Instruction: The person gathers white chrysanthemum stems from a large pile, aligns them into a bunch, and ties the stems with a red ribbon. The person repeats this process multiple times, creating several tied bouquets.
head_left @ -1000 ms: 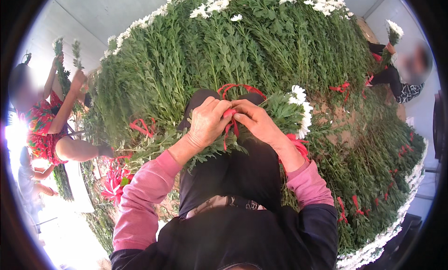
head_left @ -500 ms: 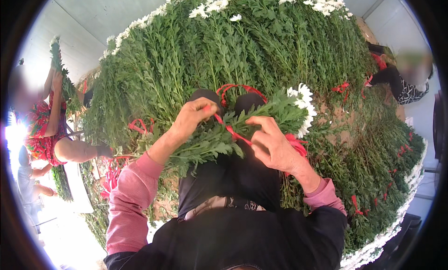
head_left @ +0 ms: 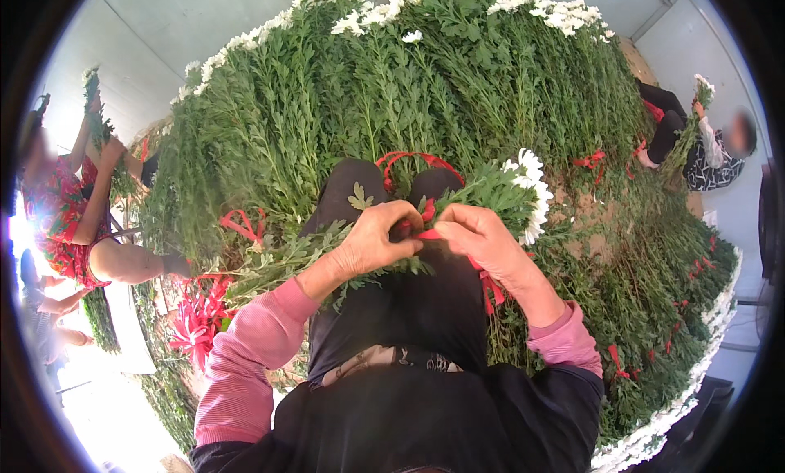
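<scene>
Across my thighs lies a bunch of white chrysanthemums [head_left: 530, 193], its blooms to the right and its leafy stems [head_left: 274, 273] to the left. A red ribbon [head_left: 429, 234] goes round the middle of the bunch. My left hand [head_left: 378, 237] is curled closed, with a bit of the ribbon showing between thumb and fingers. My right hand [head_left: 482, 237] pinches the ribbon close beside it, and a loose red tail [head_left: 491, 289] dangles under that hand. Leaves and fingers hide where the ribbon crosses.
Long-stemmed white chrysanthemums [head_left: 409, 89] are heaped in front of me. Tied bunches [head_left: 646, 326] lie at the right. Red ribbons [head_left: 196, 326] pile up at my left; a red loop [head_left: 417, 158] rests by my knees. Co-workers [head_left: 69, 211] sit left, another person [head_left: 713, 154] right.
My hands have come together over the bunch, the left moving right and down, drawing the ribbon in close. The person at the right now holds up a flower bunch.
</scene>
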Motion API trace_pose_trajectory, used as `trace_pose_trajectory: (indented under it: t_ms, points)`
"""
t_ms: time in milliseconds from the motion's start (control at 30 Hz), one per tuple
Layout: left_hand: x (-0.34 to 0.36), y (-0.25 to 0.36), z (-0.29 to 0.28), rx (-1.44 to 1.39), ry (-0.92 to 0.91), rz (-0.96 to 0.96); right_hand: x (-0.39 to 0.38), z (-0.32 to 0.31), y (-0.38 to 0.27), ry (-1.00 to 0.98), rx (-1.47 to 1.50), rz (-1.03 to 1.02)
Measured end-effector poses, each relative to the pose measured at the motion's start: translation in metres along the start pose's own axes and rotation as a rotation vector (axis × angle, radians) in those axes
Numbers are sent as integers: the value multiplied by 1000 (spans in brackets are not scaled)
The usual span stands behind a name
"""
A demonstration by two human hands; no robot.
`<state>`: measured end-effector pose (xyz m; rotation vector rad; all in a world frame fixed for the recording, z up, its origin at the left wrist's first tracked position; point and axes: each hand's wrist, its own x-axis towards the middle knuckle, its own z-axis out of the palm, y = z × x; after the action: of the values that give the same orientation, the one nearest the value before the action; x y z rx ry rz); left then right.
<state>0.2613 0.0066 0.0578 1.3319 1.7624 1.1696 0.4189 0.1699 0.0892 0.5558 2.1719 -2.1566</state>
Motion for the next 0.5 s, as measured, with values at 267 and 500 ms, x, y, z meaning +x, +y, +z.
trace_pose_trajectory:
  t_ms: [267,500]
  points:
    - [-14,-17,-2,-211,184,-33,20,45,33,268,-414,-383]
    - [-3,-19,9,-565,244,-308,18,57,32,418,-632,-388]
